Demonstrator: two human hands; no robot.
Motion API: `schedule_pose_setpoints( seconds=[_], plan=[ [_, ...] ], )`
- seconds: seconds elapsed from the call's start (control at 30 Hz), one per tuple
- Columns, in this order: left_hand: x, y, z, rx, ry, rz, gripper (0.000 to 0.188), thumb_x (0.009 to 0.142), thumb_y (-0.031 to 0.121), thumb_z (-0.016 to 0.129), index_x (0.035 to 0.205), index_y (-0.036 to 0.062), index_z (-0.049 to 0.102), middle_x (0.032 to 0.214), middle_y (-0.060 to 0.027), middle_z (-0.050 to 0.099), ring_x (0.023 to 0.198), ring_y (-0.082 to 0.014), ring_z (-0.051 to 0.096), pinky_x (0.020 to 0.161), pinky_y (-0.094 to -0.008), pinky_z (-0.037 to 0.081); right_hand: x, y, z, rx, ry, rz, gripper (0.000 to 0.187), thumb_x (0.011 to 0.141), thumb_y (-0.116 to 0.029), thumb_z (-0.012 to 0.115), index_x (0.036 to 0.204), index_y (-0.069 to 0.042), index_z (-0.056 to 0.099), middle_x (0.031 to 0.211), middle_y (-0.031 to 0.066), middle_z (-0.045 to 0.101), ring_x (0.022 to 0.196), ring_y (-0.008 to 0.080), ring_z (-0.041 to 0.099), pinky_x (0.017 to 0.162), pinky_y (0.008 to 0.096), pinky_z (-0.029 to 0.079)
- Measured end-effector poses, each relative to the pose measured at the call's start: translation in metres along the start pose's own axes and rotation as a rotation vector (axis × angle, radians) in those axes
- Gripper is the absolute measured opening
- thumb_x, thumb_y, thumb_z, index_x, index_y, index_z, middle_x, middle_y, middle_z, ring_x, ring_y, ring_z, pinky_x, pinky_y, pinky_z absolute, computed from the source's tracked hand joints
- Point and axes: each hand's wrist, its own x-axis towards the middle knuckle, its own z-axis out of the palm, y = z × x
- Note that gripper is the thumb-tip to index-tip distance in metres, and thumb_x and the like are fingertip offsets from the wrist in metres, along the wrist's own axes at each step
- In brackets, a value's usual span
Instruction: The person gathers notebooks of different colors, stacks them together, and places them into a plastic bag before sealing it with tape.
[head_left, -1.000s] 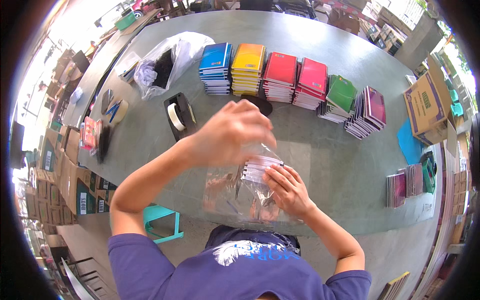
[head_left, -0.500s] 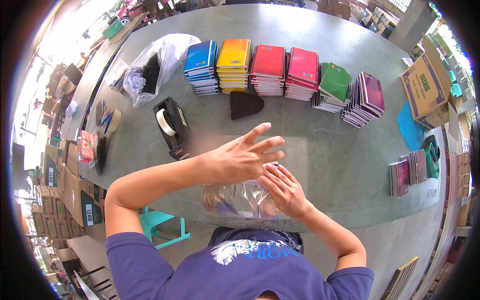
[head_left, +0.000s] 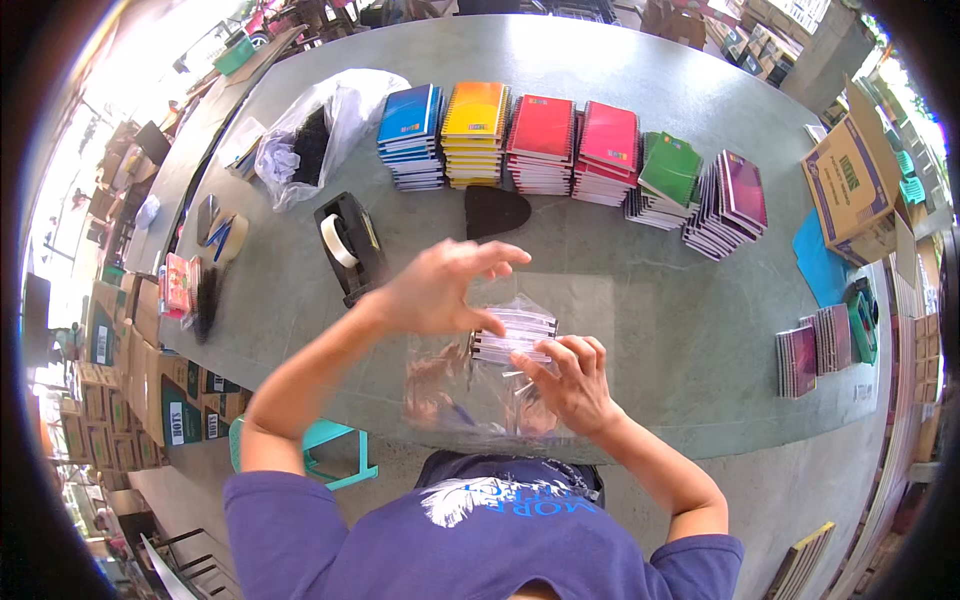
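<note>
Several white-edged notebooks point(head_left: 517, 338) seem mid-wrapping, our right grip point(head_left: 575, 385) holding their right end, left grip point(head_left: 437, 290) wide, clear plastic film point(head_left: 425, 388) likely needing tautening next.

Lettering point(head_left: 540, 506) on navy shirt point(head_left: 400, 565), brown carton point(head_left: 870, 205), red notebook point(head_left: 543, 122), white label point(head_left: 177, 423).

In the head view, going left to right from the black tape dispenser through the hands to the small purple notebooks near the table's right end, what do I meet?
Black tape dispenser → left hand → white, dark-striped bundle → right hand → small purple notebooks.
</note>
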Motion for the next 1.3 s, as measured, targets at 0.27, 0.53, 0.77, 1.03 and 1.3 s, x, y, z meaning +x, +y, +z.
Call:
schedule_pose_setpoints(
  seconds=[0.27,0.53,0.77,1.03,1.3],
  plan=[
    [-0.061,-0.002,0.022,-0.228,0.409,-0.094,0.033,0.067,0.012,0.077,0.099,0.0130,0.066,0.102,-0.0103,0.061,0.102,-0.0269,0.054,0.090,-0.0407,0.042,0.008,0.011,0.001,0.152,-0.049,0.010,0.045,0.065,-0.009,0.065,0.108,-0.018,0.062,0.099,-0.0009,0.051,0.095,0.0216,0.046,0.086,0.0345,0.040],
    [-0.052,0.000,0.078,0.168,0.551,0.144,0.027,0.068,0.024,0.074,0.094,0.0194,0.068,0.124,-0.0102,0.050,0.115,-0.0319,0.043,0.097,-0.0453,0.033,0.022,0.009,0.000,0.299,0.039,0.127,0.030,0.061,-0.014,0.076,0.089,-0.014,0.066,0.088,0.0010,0.055,0.084,0.0234,0.050,0.079,0.0343,0.043],
    [-0.057,-0.023,0.082,-0.597,0.488,-0.076,0.076,0.059,0.032,0.084,0.123,0.0078,0.050,0.118,-0.0094,0.055,0.111,-0.0218,0.051,0.096,-0.0357,0.039,0.028,0.001,0.010,0.307,0.084,0.205,0.022,0.067,-0.015,0.075,0.087,-0.011,0.066,0.088,0.0020,0.057,0.082,0.0229,0.051,0.074,0.0355,0.040],
    [-0.027,-0.048,0.075,-0.632,0.179,-0.255,0.061,0.054,0.018,0.086,0.110,0.0059,0.061,0.092,-0.0056,0.064,0.091,-0.0159,0.059,0.082,-0.0285,0.045,0.052,0.004,0.000,0.590,0.201,0.717,0.032,0.061,-0.018,0.081,0.086,-0.005,0.067,0.090,0.0037,0.057,0.090,0.0221,0.053,0.081,0.0340,0.043],
    [-0.004,-0.014,0.040,0.170,-0.127,0.053,0.030,0.071,0.019,0.072,0.093,0.0007,0.063,0.088,-0.0101,0.063,0.085,-0.0270,0.058,0.075,-0.0342,0.049,0.066,0.026,-0.013,0.543,-0.181,0.492,0.022,0.060,-0.009,0.073,0.081,-0.008,0.068,0.086,0.0048,0.058,0.089,0.0242,0.052,0.079,0.0335,0.045]
  ],
)
